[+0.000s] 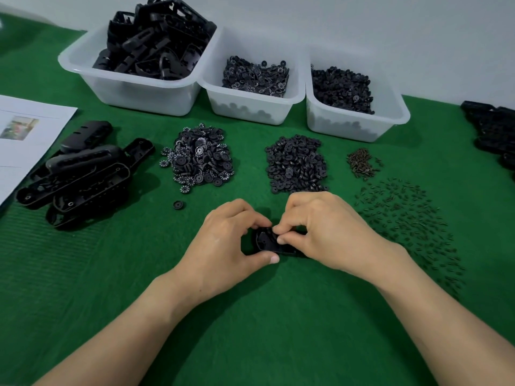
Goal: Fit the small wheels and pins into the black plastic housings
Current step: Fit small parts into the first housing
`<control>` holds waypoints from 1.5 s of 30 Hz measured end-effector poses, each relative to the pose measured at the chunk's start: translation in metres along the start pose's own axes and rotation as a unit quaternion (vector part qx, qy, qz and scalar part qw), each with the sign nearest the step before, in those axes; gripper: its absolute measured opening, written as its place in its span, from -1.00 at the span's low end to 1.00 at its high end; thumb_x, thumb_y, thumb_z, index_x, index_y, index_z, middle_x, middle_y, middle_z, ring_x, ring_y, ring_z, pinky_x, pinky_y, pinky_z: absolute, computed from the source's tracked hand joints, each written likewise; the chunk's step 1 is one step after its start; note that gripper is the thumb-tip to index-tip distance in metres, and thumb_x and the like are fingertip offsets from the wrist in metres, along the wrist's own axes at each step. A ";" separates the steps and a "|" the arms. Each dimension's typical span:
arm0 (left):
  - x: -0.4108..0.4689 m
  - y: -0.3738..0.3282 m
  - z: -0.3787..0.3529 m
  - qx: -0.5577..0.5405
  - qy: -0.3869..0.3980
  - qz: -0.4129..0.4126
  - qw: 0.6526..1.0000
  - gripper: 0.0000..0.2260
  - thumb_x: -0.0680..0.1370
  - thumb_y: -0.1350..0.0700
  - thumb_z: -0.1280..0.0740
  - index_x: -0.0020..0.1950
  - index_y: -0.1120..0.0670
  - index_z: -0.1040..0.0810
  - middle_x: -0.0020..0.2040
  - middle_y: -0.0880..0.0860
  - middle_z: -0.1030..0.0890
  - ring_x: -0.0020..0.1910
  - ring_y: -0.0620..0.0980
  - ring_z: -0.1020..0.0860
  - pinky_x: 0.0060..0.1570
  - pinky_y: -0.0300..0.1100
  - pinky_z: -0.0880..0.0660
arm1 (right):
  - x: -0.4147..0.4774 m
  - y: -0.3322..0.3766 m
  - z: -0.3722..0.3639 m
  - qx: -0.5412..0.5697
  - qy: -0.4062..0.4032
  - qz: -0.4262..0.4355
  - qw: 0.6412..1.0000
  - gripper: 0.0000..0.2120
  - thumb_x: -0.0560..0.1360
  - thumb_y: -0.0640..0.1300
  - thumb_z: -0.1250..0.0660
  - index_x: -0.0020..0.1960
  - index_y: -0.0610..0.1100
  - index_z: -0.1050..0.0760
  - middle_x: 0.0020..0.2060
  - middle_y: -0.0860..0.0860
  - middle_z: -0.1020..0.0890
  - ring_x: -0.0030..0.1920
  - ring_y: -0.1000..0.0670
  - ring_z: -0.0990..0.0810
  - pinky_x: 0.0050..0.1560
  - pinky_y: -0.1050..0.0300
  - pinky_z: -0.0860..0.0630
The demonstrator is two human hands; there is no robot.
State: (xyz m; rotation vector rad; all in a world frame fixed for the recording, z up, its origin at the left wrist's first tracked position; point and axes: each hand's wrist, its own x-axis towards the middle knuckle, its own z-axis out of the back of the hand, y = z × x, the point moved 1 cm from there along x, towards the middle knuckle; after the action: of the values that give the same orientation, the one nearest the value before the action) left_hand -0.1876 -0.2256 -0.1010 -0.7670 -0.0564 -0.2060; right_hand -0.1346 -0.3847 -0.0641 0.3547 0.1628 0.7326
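Observation:
A black plastic housing (267, 242) lies on the green mat at the centre, between both hands. My left hand (231, 243) grips its left end, thumb under the near edge and fingers curled over the far edge. My right hand (320, 232) covers its right part, with thumb and forefinger pinching at the housing's upper face; whatever small part they hold is hidden. Beyond lie a pile of numbered wheels (199, 158), a pile of plain black wheels (295, 164), a small heap of bronze springs (362, 162) and scattered dark pins (409, 227).
A heap of empty housings (80, 174) lies at the left, with one loose wheel (178, 204) near it. Three white bins stand at the back: housings (83, 62), numbered wheels (250, 107), plain wheels (362, 126). A paper sheet (25, 129) sits far left, more black parts (493, 129) far right.

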 end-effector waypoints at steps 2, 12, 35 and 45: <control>0.000 0.001 0.000 0.002 0.001 -0.003 1.000 -0.63 0.29 -0.06 -0.50 0.05 0.00 -0.57 -0.10 -0.12 -0.46 -0.13 -0.25 -0.38 -0.11 -0.43 -0.29 | 0.004 -0.004 0.005 0.027 0.011 -0.009 1.000 -0.84 0.37 0.00 -0.45 -0.05 0.05 -0.65 -0.24 0.15 -0.57 -0.27 0.21 -0.49 -0.19 0.19 -0.43; 0.000 0.000 0.000 0.004 0.006 0.004 1.000 -0.62 0.30 -0.08 -0.48 0.07 -0.03 -0.56 -0.09 -0.16 -0.44 -0.11 -0.25 -0.38 -0.08 -0.47 -0.27 | 0.041 -0.029 -0.004 -0.032 -0.093 -0.072 0.993 -0.84 0.47 -0.10 -0.35 0.04 -0.01 -0.59 -0.20 0.08 -0.49 -0.15 0.05 -0.49 -0.04 0.00 -0.50; 0.000 0.000 0.001 -0.006 -0.001 0.000 1.000 -0.61 0.30 -0.06 -0.49 0.08 -0.02 -0.56 -0.10 -0.20 -0.42 -0.12 -0.25 -0.38 -0.10 -0.48 -0.28 | 0.001 -0.025 0.000 0.088 -0.089 -0.044 0.991 -0.95 0.37 -0.19 -0.43 -0.19 -0.07 -0.61 -0.29 0.14 -0.54 -0.31 0.22 -0.47 -0.26 0.38 -0.35; 0.000 -0.001 0.000 -0.005 -0.004 -0.003 1.000 -0.62 0.30 -0.05 -0.50 0.07 0.00 -0.57 -0.11 -0.19 -0.43 -0.13 -0.27 -0.39 -0.10 -0.50 -0.28 | -0.022 -0.012 -0.001 0.040 -0.044 -0.005 0.998 -0.90 0.38 -0.12 -0.44 -0.09 -0.03 -0.63 -0.19 0.08 -0.56 -0.16 0.04 -0.51 -0.13 -0.01 -0.50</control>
State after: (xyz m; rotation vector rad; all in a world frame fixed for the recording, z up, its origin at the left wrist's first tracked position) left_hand -0.1876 -0.2258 -0.1002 -0.7770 -0.0664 -0.2094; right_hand -0.1438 -0.4076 -0.0690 0.4609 0.1098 0.7002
